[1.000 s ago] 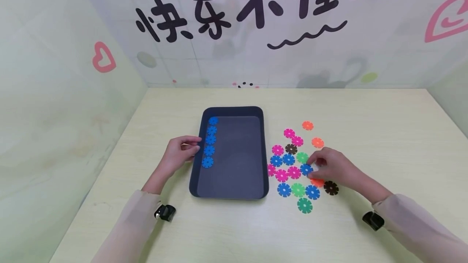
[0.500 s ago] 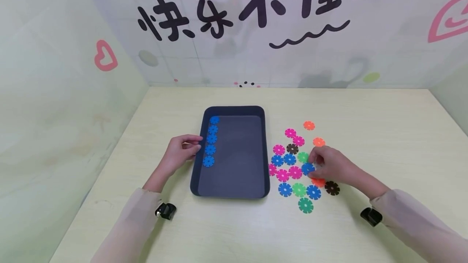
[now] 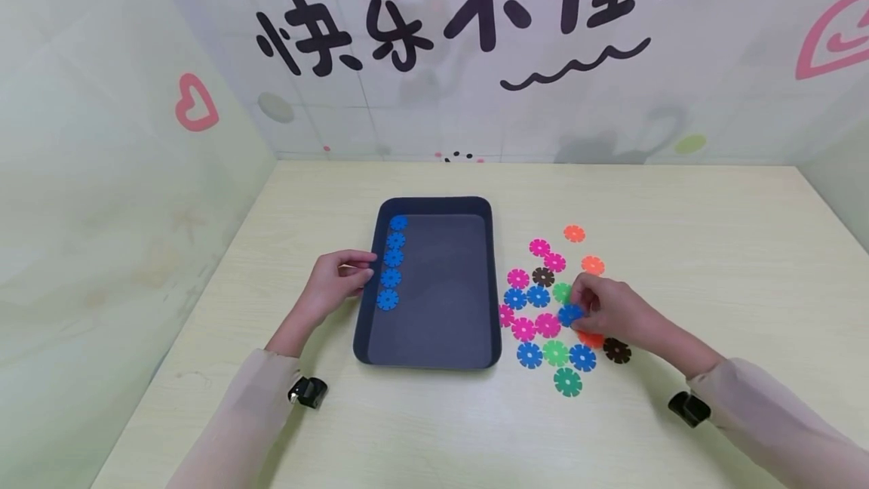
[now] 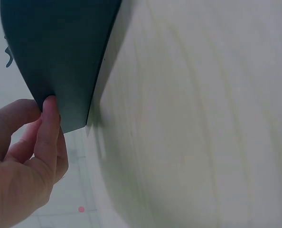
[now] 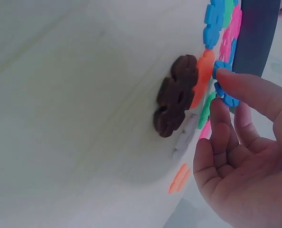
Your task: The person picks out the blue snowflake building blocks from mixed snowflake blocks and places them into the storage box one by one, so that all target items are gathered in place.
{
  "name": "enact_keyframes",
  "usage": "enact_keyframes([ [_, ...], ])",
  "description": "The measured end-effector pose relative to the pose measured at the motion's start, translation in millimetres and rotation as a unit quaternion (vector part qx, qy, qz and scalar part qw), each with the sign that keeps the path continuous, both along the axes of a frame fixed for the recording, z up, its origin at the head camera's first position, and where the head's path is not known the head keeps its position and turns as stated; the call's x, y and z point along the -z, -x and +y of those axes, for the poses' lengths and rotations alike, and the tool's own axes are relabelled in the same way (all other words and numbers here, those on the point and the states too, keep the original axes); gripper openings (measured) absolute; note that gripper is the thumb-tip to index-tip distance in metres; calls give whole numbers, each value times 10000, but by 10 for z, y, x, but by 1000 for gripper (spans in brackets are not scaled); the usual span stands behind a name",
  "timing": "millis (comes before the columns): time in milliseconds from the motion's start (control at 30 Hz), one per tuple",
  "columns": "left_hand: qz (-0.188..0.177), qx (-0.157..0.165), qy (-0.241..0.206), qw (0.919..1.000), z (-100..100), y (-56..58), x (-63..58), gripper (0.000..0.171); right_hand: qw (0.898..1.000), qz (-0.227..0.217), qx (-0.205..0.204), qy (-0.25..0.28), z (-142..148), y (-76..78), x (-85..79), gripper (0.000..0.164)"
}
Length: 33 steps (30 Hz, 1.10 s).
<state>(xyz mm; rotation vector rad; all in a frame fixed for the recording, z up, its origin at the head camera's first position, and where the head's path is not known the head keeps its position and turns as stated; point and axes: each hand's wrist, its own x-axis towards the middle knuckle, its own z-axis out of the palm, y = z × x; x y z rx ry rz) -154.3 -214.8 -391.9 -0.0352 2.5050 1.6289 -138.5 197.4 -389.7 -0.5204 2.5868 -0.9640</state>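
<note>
My left hand [image 3: 336, 283] pinches the left rim of a dark tray [image 3: 441, 293], thumb and fingers at its edge in the left wrist view. Several blue notched interlocking discs [image 3: 390, 278] lie in a column along the tray's left side. To the right of the tray, my right hand [image 3: 614, 312] holds a blue interlocking disc [image 3: 569, 315] between thumb and fingers, over the loose pile. In the right wrist view this blue disc [image 5: 230, 99] appears tilted at the fingertips. Under and beside that hand are an orange disc [image 3: 591, 339] and a dark brown disc [image 3: 616, 351].
Loose pink discs [image 3: 548, 325], green discs [image 3: 555, 353] and more blue discs [image 3: 529, 355] spread over the table [image 3: 434, 429], close to the tray's right wall. A white disc [image 5: 184, 137] shows in the right wrist view. A printed wall [image 3: 434, 119] stands behind the table.
My right hand has moved slightly left, and the blue disc in its fingers has tilted. The left hand keeps its place on the tray rim.
</note>
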Motion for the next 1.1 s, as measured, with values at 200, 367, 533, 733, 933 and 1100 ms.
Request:
enact_keyframes([
  [200, 18, 6, -3, 10000, -3, 6, 11, 29, 9994, 228, -194, 187, 0, -19, -52, 21],
  [367, 40, 8, 11, 10000, -5, 6, 15, 29, 9974, 588, -296, 303, -31, -23, -119, 16],
  [533, 37, -4, 20, 10000, -6, 5, 19, 29, 9949, 794, -319, 531, -122, -13, -191, 16],
  [733, 1, -23, -3, 10000, -2, 1, 27, 28, 9933, 725, -376, 822, -337, 6, -271, 18],
  [933, 14, -14, -6, 10000, -3, -7, 29, 29, 9893, 538, -698, 1159, -605, 48, -305, 19],
  [1100, 26, -20, -15, 10000, -1, -8, 26, 29, 9870, 297, -1050, 1183, -876, 123, -326, 20],
])
